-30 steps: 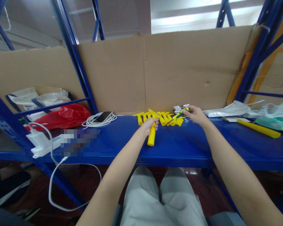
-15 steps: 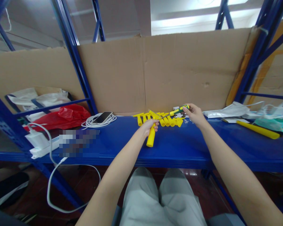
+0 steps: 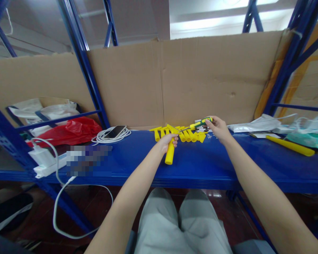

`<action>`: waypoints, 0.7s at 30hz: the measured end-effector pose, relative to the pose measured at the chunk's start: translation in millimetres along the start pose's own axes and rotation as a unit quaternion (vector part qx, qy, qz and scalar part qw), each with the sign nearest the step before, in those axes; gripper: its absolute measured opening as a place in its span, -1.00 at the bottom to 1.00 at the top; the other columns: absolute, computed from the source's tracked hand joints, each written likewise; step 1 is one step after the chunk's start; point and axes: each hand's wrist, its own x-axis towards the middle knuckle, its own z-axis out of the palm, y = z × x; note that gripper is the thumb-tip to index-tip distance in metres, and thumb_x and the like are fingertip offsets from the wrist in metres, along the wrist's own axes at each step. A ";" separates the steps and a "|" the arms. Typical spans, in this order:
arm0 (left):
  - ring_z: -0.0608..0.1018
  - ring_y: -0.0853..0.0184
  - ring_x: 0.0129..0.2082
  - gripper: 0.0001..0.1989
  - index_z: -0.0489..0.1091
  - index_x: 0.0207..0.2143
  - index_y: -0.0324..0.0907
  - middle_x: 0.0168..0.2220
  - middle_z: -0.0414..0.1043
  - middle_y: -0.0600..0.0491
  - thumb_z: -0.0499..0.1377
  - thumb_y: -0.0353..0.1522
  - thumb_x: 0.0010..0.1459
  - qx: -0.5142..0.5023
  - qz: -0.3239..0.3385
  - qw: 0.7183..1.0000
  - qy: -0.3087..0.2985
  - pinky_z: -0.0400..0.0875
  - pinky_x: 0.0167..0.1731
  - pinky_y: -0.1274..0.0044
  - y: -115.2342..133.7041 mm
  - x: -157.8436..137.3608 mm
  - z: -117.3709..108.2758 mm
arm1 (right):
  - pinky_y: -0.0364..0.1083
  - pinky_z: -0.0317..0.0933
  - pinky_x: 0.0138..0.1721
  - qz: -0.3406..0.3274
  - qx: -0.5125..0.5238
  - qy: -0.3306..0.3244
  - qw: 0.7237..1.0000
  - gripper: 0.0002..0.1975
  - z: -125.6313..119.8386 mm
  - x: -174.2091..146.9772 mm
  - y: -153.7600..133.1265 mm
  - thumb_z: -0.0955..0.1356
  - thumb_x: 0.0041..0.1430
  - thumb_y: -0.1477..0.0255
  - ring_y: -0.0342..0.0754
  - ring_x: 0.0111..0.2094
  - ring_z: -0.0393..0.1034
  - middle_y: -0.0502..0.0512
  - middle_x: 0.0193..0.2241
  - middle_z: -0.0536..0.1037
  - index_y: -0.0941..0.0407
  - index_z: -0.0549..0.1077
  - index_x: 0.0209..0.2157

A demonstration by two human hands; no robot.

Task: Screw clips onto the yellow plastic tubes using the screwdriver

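Observation:
My left hand (image 3: pixel 169 143) is closed around a yellow tubular handle (image 3: pixel 169 155), its round end pointing down toward me. My right hand (image 3: pixel 217 127) grips the rear of a green-and-yellow screwdriver (image 3: pixel 201 122). The screwdriver's thin shaft slants down to the left, and its tip meets the upper part of the yellow piece by my left fingers. What the tip touches exactly is too small to tell. Behind the hands lies a row of several similar yellow tubular pieces (image 3: pixel 192 137). Small dark and white parts (image 3: pixel 201 130) lie under and beside the screwdriver.
A phone (image 3: pixel 116 132) rests on a coiled white cable at left, near a red bag (image 3: pixel 76 130) and a white power strip (image 3: pixel 49 168). At right lie a long yellow tube (image 3: pixel 291 146) and a white packet (image 3: pixel 254 124). Cardboard (image 3: pixel 201 77) backs the blue shelf (image 3: pixel 214 165).
The screwdriver and my right hand have shifted very slightly to the left. My left hand keeps its grip on the yellow handle in nearly the same place.

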 end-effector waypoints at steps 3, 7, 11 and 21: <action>0.10 0.59 -0.82 -0.80 0.12 -0.49 -0.18 -0.69 0.07 0.25 -0.05 -0.57 0.17 0.000 -0.003 1.000 -0.004 0.00 -0.80 0.74 0.3 -0.3 -0.1 | 0.03 0.36 -0.21 -0.004 0.000 -0.001 1.000 -0.56 1.4 -0.3 0.0 0.36 -0.05 0.02 0.02 -0.29 0.47 0.12 -0.33 0.54 0.10 0.38 -0.31; 0.09 0.59 -0.82 -0.78 0.11 -0.49 -0.18 -0.70 0.06 0.25 -0.08 -0.56 0.20 0.005 -0.008 1.000 -0.010 0.00 -0.80 0.74 0.6 -0.6 -0.1 | 0.03 0.36 -0.20 -0.005 -0.002 -0.005 1.000 -0.57 1.8 -0.8 -0.6 0.36 -0.04 0.02 0.02 -0.27 0.47 0.12 -0.31 0.54 0.10 0.38 -0.31; 0.10 0.60 -0.82 -0.80 0.11 -0.47 -0.18 -0.69 0.08 0.25 -0.08 -0.56 0.20 0.000 -0.006 1.000 -0.007 0.02 -0.80 0.75 0.7 -0.6 -0.2 | 0.03 0.36 -0.19 -0.004 0.006 -0.005 1.000 -0.58 1.6 -0.9 -0.5 0.37 -0.05 0.04 0.02 -0.26 0.47 0.13 -0.31 0.54 0.10 0.38 -0.32; 0.09 0.59 -0.82 -0.79 0.13 -0.49 -0.19 -0.69 0.07 0.23 -0.07 -0.56 0.19 -0.022 -0.012 1.000 -0.006 0.00 -0.81 0.74 1.1 0.7 -0.9 | 0.00 0.37 -0.27 -0.022 0.044 0.001 0.999 -0.58 0.5 1.4 2.9 0.40 -0.08 0.05 -0.03 -0.36 0.47 0.08 -0.40 0.53 0.11 0.38 -0.34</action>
